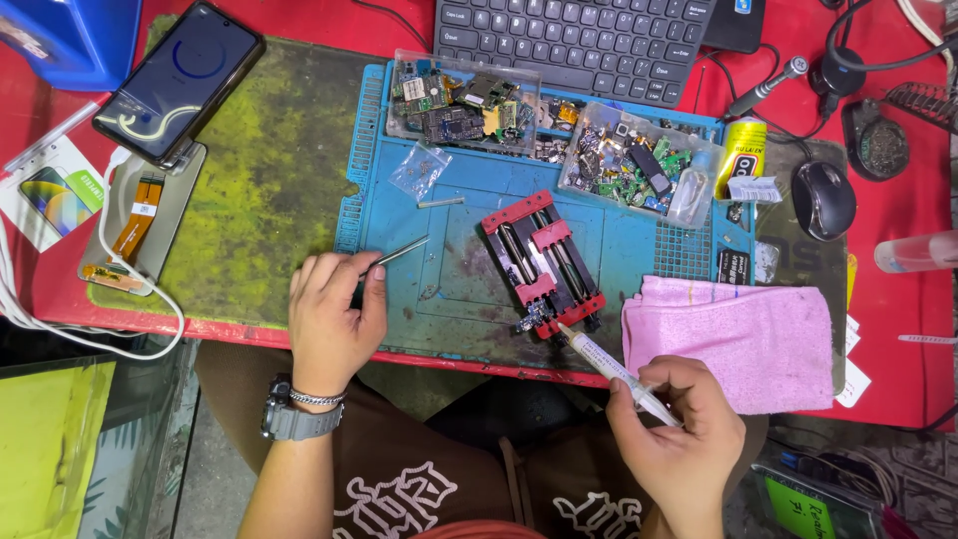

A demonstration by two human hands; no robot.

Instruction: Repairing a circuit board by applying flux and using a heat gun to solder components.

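Note:
My left hand point(334, 314) rests on the blue work mat point(469, 190) and grips metal tweezers point(399, 251), their tips pointing up and right. My right hand point(674, 434) holds a clear syringe point(611, 368) near the table's front edge. The syringe's tip touches a small circuit board point(529, 321) at the near end of a red and black clamp fixture point(542, 262) standing in the middle of the mat. A grey watch and a bracelet are on my left wrist.
A pink cloth point(738, 334) lies right of the fixture. Two clear trays of circuit parts point(459, 100) point(634, 165), a yellow glue tube point(740, 158), a mouse point(822, 198) and a keyboard point(574, 40) sit behind. A phone point(180, 80) and an opened phone body point(140, 225) lie at left.

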